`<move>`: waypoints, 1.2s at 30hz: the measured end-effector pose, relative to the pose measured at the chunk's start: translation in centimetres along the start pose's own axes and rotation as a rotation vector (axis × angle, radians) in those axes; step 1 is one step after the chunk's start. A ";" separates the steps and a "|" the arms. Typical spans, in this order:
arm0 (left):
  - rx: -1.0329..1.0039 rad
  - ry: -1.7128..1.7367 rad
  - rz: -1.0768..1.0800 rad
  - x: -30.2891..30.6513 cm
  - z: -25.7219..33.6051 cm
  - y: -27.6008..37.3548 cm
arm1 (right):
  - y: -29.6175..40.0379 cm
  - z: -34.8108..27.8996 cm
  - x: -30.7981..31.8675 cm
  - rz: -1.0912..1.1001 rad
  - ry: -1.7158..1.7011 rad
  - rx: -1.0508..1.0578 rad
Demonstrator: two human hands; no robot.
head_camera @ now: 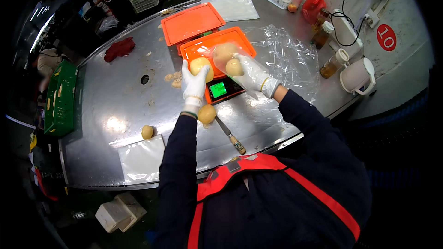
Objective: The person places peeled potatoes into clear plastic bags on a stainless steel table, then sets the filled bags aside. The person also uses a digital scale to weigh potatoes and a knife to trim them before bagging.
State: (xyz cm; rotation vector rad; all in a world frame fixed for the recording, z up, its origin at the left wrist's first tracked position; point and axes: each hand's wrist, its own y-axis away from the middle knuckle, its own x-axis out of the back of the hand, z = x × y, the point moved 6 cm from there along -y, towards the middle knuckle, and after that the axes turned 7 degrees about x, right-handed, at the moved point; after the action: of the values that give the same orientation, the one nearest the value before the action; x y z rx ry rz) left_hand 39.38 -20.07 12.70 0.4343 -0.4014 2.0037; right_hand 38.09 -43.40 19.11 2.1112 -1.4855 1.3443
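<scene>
My left hand (194, 81), in a white glove, holds a round yellowish root vegetable (201, 68) at the left part of an orange scale tray (244, 39). My right hand (252, 72), gloved too, grips a clear plastic bag (216, 53) with round vegetables (225, 52) in or behind it, over the same tray. Under the tray a lit green display (218, 90) shows. Just below the scale lies another round vegetable (207, 114), beside a knife (233, 140) with a wooden handle. A smaller one (147, 132) sits by a stack of clear bags (142, 160).
A second orange-trayed scale (192, 22) stands behind. Clear plastic film (290, 58) spreads at right, near jars (323, 34) and an electric kettle (358, 74). A red cloth (119, 49) lies at left; a green crate (61, 100) stands at the left edge. Other people are farther off.
</scene>
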 end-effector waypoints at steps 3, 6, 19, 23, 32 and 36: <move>-0.002 -0.238 -0.101 -2.1 2.1 -0.8 | 1.7 0.6 0.9 0.033 -0.172 -0.076; 0.045 -0.308 -0.200 -3.2 1.1 -2.6 | 2.3 1.2 0.1 0.033 -0.213 -0.064; 0.336 0.581 0.103 7.4 -9.6 12.4 | 17.4 -7.3 0.4 0.083 -1.265 -0.617; 0.443 0.566 0.061 8.4 -11.2 16.8 | 20.3 -8.6 -3.1 0.003 -1.500 -0.737; 0.392 0.541 0.103 10.9 -9.4 16.4 | 19.6 -8.2 -9.5 -0.120 -1.561 -0.790; 0.398 0.525 0.080 10.6 -10.2 16.4 | 19.1 -7.7 -12.7 -0.234 -1.319 -0.683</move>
State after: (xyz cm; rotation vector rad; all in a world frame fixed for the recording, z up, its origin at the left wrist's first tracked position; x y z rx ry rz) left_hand 18.84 -14.50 7.10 0.1181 0.3145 2.1819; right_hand 17.12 -39.40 7.77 2.4910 -1.5361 -0.8094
